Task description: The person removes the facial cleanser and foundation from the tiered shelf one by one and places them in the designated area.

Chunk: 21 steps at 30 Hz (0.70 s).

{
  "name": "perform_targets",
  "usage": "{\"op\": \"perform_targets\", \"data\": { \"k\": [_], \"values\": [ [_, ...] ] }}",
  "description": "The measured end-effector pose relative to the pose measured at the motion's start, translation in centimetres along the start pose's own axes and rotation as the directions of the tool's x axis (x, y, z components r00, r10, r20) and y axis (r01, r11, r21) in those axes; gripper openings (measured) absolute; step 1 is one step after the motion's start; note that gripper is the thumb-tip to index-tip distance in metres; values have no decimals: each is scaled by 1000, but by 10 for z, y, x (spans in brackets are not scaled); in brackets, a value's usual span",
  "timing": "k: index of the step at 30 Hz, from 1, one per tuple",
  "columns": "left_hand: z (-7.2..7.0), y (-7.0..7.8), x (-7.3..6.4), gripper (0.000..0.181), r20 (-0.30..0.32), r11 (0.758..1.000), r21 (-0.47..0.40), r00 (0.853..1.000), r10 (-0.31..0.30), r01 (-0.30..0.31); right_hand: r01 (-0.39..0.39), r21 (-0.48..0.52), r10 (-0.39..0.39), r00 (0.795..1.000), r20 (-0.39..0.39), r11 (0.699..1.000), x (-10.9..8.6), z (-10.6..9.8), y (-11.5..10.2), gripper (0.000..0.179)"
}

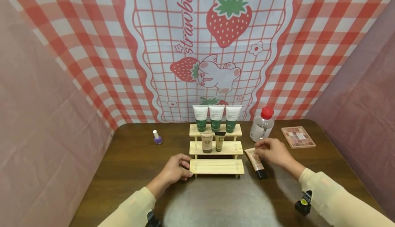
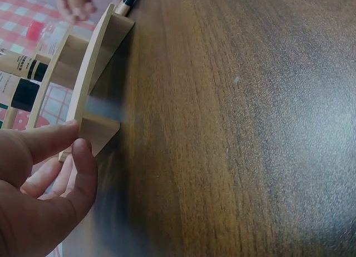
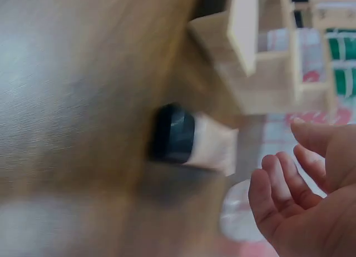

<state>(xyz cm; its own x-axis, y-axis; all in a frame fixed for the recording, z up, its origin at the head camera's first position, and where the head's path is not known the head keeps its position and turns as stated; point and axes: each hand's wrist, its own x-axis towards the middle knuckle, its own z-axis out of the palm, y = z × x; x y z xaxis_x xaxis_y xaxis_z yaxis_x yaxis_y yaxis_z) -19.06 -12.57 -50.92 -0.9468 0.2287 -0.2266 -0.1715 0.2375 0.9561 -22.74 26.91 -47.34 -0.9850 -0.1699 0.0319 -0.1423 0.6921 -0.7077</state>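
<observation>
A three-step wooden display stand (image 1: 216,167) is on the table, and my left hand (image 1: 176,168) pinches the left end of its lowest step between thumb and fingers. The left wrist view shows the thumb on the edge of that step (image 2: 89,73). My right hand (image 1: 273,151) is over the upper end of a beige cosmetic tube (image 1: 256,163) with a black cap, lying right of the stand. In the right wrist view its fingers are loosely bent and apart from the tube (image 3: 211,143). Two small tubes (image 1: 207,143) stand on the middle step, and three white-and-green tubes (image 1: 217,117) on the top one.
Behind my right hand stands a clear bottle (image 1: 261,126) with a red cap. An eyeshadow palette (image 1: 298,137) lies at the right. A purple nail polish bottle (image 1: 157,138) with a white cap is at the left. A strawberry-print cloth (image 1: 228,24) hangs behind the table.
</observation>
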Motion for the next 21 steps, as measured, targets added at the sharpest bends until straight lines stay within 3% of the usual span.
{"op": "perform_targets", "data": {
  "k": [7,13,21],
  "values": [
    [-1,2,1,58,8,1000,10,1000,-20,20,185,63,-188,981,46,981,9,-7,-50,27],
    [-2,2,3,59,22,999,15,999,-32,31,224,106,-232,970,78,969,14,5,-82,39],
    [-4,3,3,60,32,999,16,998,-47,47,209,148,-224,971,86,967,19,23,-95,42]
  ]
}}
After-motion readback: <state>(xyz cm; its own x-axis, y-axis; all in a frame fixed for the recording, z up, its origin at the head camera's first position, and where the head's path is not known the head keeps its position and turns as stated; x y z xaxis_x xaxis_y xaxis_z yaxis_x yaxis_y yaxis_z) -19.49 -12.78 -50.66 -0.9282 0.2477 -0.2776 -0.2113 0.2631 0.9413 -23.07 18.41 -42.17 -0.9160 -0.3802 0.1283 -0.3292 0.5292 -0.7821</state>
